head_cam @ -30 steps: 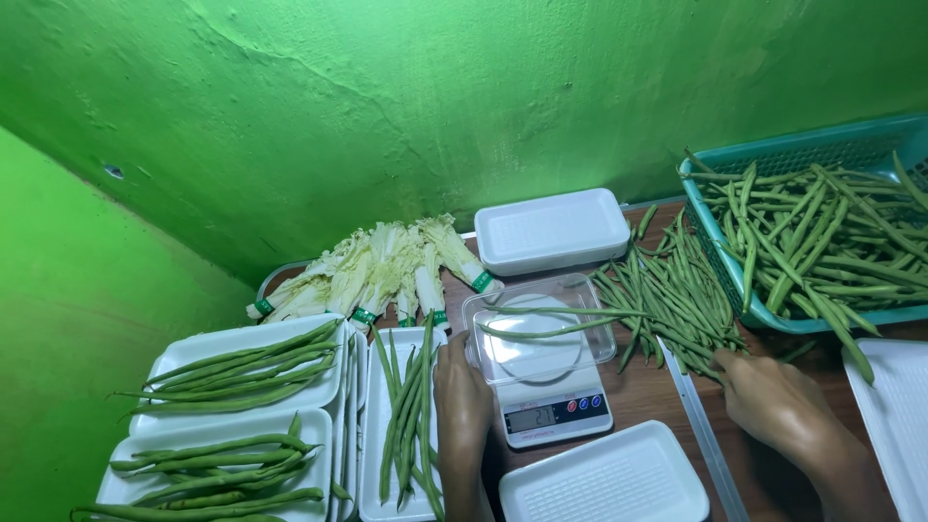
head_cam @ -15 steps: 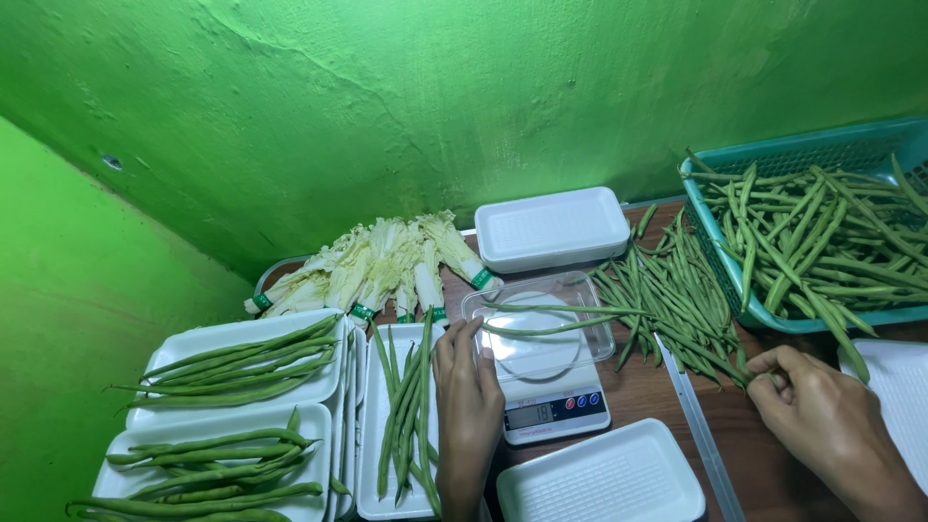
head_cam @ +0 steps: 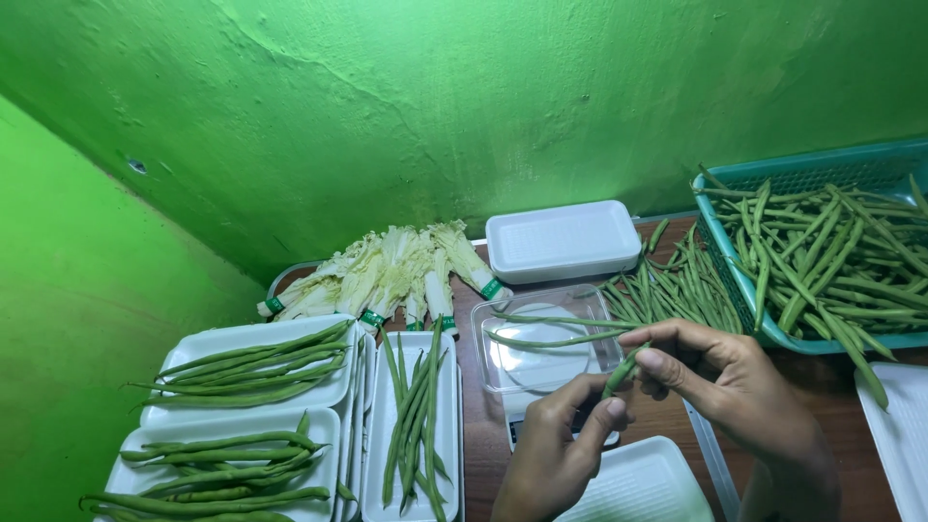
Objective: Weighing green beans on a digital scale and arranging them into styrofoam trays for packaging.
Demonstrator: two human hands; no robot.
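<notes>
Both my hands meet over the small kitchen scale [head_cam: 541, 372] and pinch one green bean [head_cam: 622, 371] between their fingertips. My left hand [head_cam: 559, 449] holds its lower end and my right hand [head_cam: 730, 382] grips the upper end. A clear plastic tray [head_cam: 503, 358] rests on the scale with two long beans lying across it. A loose heap of green beans [head_cam: 667, 285] lies on the brown table just behind my right hand.
A teal basket [head_cam: 822, 172] full of beans stands at the right. Three white foam trays [head_cam: 251, 338] with beans lie at the left, an empty one [head_cam: 638, 488] in front, a stack [head_cam: 563, 240] behind. Banded leafy cabbages [head_cam: 387, 275] lean by the green wall.
My right hand has moved left from the table's right side to meet the left hand over the scale. Together they now hold a bean.
</notes>
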